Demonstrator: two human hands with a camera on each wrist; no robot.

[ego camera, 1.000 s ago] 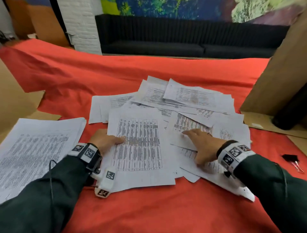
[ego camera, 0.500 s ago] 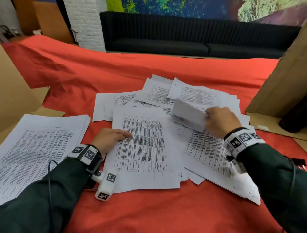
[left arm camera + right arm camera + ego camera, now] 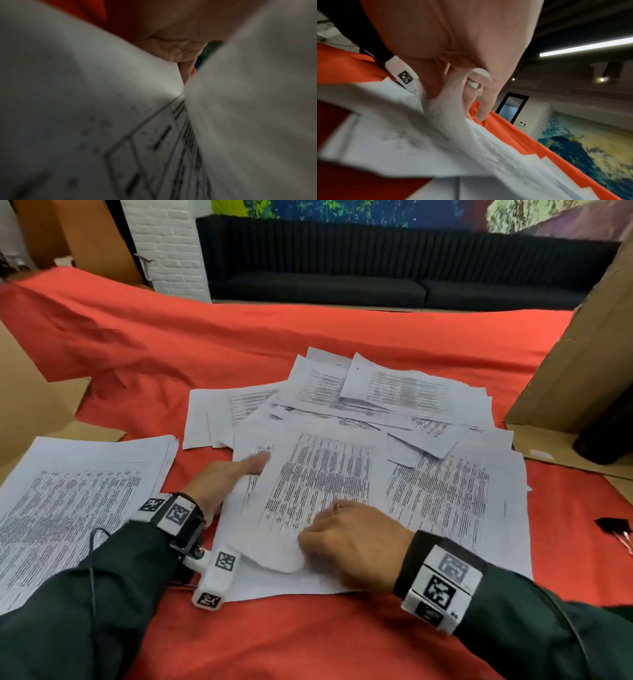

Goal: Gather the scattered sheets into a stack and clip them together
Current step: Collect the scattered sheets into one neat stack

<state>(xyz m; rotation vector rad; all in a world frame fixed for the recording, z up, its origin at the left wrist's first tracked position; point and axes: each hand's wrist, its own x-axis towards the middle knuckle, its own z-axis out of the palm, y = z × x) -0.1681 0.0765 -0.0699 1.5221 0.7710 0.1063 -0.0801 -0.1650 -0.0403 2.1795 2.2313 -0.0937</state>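
Printed sheets (image 3: 394, 395) lie scattered over the red cloth (image 3: 205, 344). My right hand (image 3: 342, 537) pinches the near edge of one printed sheet (image 3: 318, 474), (image 3: 453, 142) and holds it over the sheet in front of me. My left hand (image 3: 226, 481) lies with straight fingers on the left edge of that lower sheet (image 3: 246, 508), (image 3: 85, 108), its fingertips under the carried sheet. A neat stack of sheets (image 3: 75, 494) sits at the near left. A black binder clip (image 3: 616, 529) rests on the cloth at the right edge.
Cardboard panels stand at the right (image 3: 589, 344) and the left (image 3: 27, 405). A dark cylinder (image 3: 606, 436) stands by the right panel. A black sofa (image 3: 376, 275) runs behind the table.
My right hand lifted a sheet from the right part of the pile and carried it left and toward me, over the sheet under my left hand. The left hand stayed put.
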